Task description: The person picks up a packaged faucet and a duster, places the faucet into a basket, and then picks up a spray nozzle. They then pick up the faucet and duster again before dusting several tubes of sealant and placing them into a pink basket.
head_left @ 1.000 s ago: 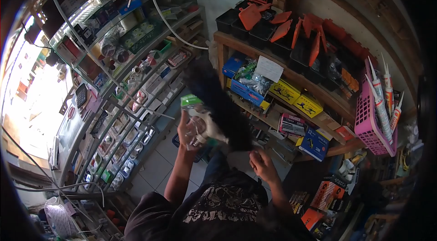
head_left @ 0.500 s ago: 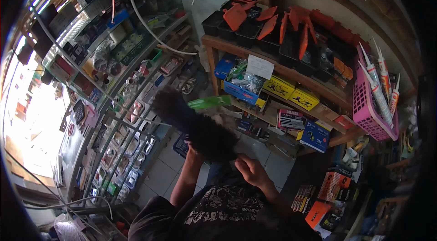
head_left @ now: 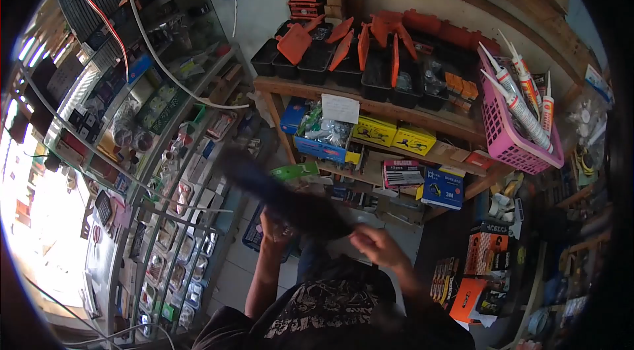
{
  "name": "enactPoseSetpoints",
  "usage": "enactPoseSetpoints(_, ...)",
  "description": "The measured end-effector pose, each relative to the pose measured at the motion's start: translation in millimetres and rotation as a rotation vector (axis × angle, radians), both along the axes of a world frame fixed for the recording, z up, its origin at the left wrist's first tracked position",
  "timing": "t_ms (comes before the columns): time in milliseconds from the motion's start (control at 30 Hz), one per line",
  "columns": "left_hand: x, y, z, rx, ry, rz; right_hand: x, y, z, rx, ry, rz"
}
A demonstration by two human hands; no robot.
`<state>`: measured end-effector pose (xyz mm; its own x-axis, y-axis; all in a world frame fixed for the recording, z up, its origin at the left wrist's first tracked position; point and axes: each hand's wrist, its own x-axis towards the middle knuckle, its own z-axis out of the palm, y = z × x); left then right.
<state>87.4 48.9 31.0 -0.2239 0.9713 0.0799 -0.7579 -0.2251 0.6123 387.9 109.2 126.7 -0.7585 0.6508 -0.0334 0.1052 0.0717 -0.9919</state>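
A dark, fluffy duster (head_left: 300, 208), smeared by motion, slants across the middle of the head view. My right hand (head_left: 380, 245) is closed at its lower right end, where a handle would be; the grip itself is too dark to make out fully. My left hand (head_left: 274, 226) is raised beside and partly behind the duster, with curled fingers. Just beyond it shows a clear plastic pack with a green header (head_left: 295, 170), which appears to be in my left hand, though the duster hides the contact.
On the left stand glass shelves (head_left: 178, 231) with small goods. Ahead, a wooden rack (head_left: 389, 109) bears black bins (head_left: 314, 71) with orange lids and boxes below. A pink basket (head_left: 522, 145) of sealant tubes hangs at the right. A blue crate (head_left: 254, 234) sits on the tiled floor.
The view has swung right, so the racks shift left. My right hand and the duster have moved slightly, and the duster is more blurred. The green-topped pack sits a little lower.
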Motion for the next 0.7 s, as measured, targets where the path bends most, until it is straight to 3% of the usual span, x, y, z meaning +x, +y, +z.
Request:
enactPoseSetpoints(33,3,4,12,0.031,-0.306,-0.038,12,12,2,0.032,0.056,-0.039)
enactPoseSetpoints(133,22,4,66,-0.179,-0.179,0.076,31,42,45,-0.11,0.234,-0.451)
enactPoseSetpoints(233,17,6,44,-0.196,-0.192,0.057,32,83,82,-0.078,0.315,-0.755)
enactPoseSetpoints(467,38,14,27,-0.242,-0.235,-0.075,43,213,91,-0.131,0.468,-0.692)
enactPoseSetpoints(567,37,12,8,-0.314,-0.239,-0.054,38,237,104,-0.331,0.557,-0.712)
enactPoseSetpoints(700,33,-8,1,-0.342,-0.26,0.029,51,242,93,-0.377,0.625,-0.617)
